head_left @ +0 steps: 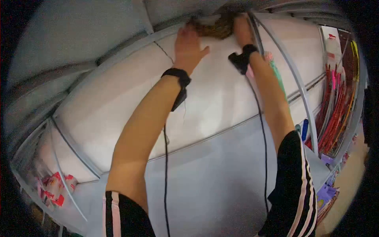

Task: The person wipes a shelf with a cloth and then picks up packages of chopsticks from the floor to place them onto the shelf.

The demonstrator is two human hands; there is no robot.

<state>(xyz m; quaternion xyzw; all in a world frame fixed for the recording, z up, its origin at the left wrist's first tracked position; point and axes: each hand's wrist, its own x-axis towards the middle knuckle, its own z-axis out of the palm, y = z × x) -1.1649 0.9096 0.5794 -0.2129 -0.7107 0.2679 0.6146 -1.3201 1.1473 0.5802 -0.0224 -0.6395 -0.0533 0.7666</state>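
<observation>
My left hand (188,48) is raised against a pale panel (213,94), its fingers pointing up and its thumb stretched out to the side. Beside its fingertips is a dark brown, rough-textured bundle (218,30), blurred, whose kind I cannot make out. At the bundle's right end is my right hand (243,32); its fingers are smeared and partly hidden, so their grip does not show. Each wrist wears a black strap with a small black device, the left one (179,79) and the right one (241,61). Black cords hang below both.
Grey metal bars (294,75) frame the panel. Red, orange and yellow strands (335,106) hang at the right, above purple packets (327,193). Red and white packages (57,187) lie at the lower left. Something pink and green (274,65) shows behind my right forearm.
</observation>
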